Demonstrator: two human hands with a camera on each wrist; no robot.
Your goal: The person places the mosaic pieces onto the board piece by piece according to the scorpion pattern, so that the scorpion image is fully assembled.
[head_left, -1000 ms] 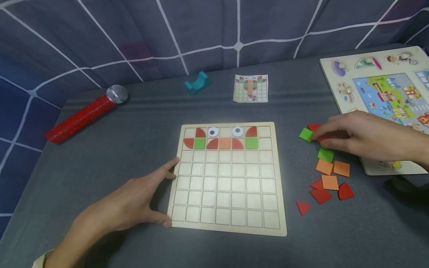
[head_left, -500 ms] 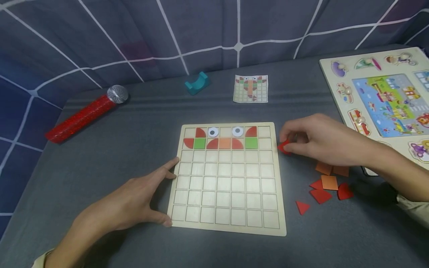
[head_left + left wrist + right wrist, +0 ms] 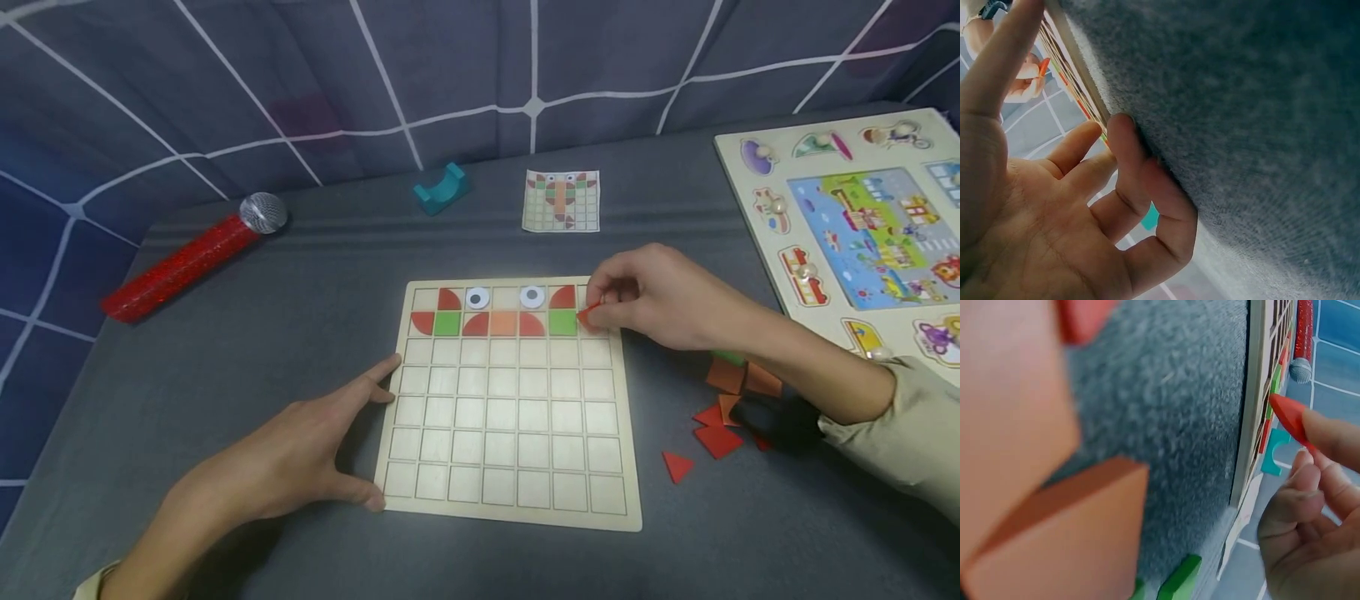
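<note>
Currently, right hand (image 3: 654, 296) pinches a red tile (image 3: 588, 317) between thumb and fingers, over the far-right corner of the grid board (image 3: 504, 412). Tile lies just left of that hand, above the last cell of the second row from the far edge, immediately right of a green square tile (image 3: 562, 322). Right wrist view: tile tilted, pointed end toward the board; contact with the cell, cannot tell. Left hand (image 3: 303, 442), fingers loosely spread, touches the board's left edge, thumb by its near corner; right hand is clearly the nearer to that cell. Board's right edge passes under the right hand. Bare cells run nearward of the second row. Loose orange tiles (image 3: 725, 377) and a red triangle tile (image 3: 677, 467) lie right of the board on the bench (image 3: 315, 350).
</note>
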